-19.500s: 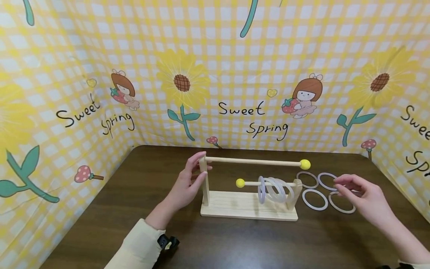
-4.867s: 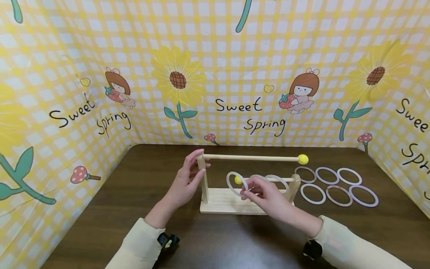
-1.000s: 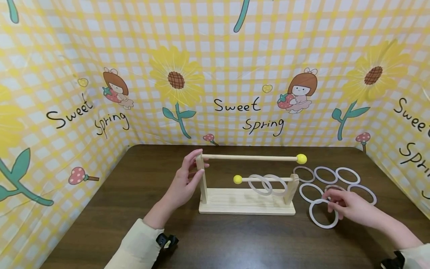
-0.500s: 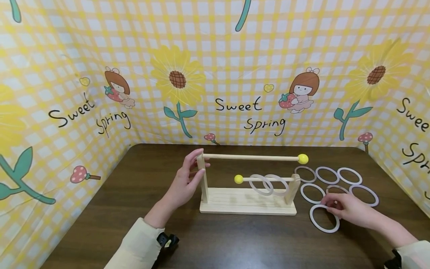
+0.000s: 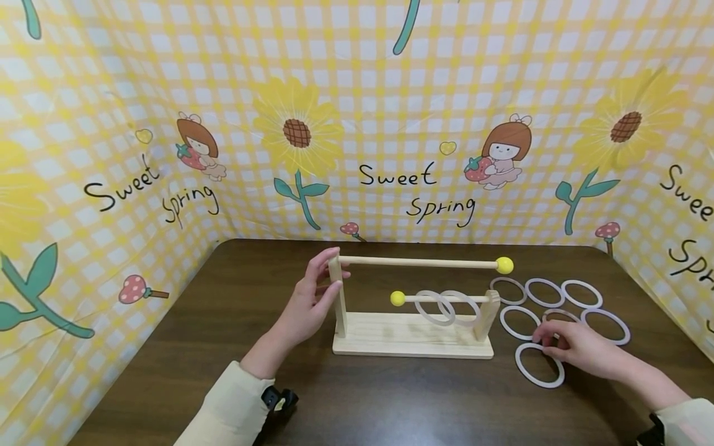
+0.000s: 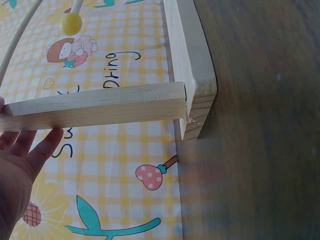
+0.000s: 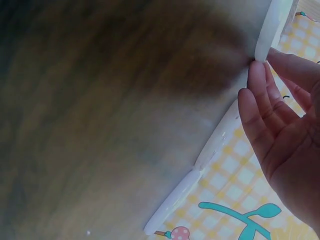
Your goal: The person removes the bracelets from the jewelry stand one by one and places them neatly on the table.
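In the head view my left hand (image 5: 304, 310) holds the left upright post (image 5: 338, 303) of a wooden two-rod stand, thumb in front and fingers behind. In the left wrist view the fingers touch that post (image 6: 110, 107) near its top. My right hand (image 5: 586, 347) pinches the edge of a pale ring (image 5: 518, 359) lying nearly flat on the table, right of the stand. The right wrist view shows thumb and fingertips at the edge of this ring (image 7: 267, 30). Two translucent rings (image 5: 446, 323) hang on the lower rod (image 5: 411, 298). My hand partly hides another ring behind it.
Several rings (image 5: 502, 322) lie in two rows behind the right hand. The upper rod (image 5: 418, 262) ends in a yellow ball (image 5: 504, 266) at right; the lower rod's yellow ball (image 5: 398, 298) faces left. A patterned cloth (image 5: 357, 124) surrounds the dark table (image 5: 390, 402).
The right hand has taken a ring off the lower rod's ball end and carried it right. Over the last second that ring has tipped flatter onto the table. The left hand stays on the post.
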Tool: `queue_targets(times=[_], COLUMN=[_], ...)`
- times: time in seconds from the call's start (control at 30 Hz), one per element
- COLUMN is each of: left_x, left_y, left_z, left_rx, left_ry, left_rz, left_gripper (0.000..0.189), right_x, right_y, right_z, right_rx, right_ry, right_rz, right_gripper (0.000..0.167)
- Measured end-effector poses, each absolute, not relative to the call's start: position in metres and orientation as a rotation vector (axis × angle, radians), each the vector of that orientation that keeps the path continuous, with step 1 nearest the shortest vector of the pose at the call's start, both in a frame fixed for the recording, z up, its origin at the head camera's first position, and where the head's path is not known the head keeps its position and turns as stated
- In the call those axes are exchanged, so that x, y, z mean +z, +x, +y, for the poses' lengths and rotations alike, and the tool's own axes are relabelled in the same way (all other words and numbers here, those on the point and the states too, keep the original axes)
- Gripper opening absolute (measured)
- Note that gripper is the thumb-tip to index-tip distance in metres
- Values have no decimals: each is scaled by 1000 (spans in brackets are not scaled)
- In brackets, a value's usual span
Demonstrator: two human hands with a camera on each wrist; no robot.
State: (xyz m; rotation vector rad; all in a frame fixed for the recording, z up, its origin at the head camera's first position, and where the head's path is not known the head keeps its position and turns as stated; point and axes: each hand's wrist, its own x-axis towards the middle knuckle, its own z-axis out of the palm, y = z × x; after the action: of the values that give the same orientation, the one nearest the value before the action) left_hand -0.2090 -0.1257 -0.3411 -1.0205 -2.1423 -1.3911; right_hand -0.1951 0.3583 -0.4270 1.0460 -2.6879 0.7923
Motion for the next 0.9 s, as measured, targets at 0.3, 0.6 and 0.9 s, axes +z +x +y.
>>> queue_targets(times=[0.3, 0.6, 0.9], left_x=[-342, -342, -341], left_y=[-211, -210, -210], left_z=[-124, -125, -125], left_rx=[-1395, -1390, -1401], left_ry=[-1031, -1027, -1026], left_rz=[-2130, -2138, -2129], left_gripper=[53, 53, 54], right_x=[-412, -394, -374], right_y=[-189, -175, -163], right_z=[356, 333, 302], right_rx=[749, 923, 1123], right_ry=[913, 847, 802], right_rz=[-2664, -2586, -2443], right_gripper=[29, 35, 36])
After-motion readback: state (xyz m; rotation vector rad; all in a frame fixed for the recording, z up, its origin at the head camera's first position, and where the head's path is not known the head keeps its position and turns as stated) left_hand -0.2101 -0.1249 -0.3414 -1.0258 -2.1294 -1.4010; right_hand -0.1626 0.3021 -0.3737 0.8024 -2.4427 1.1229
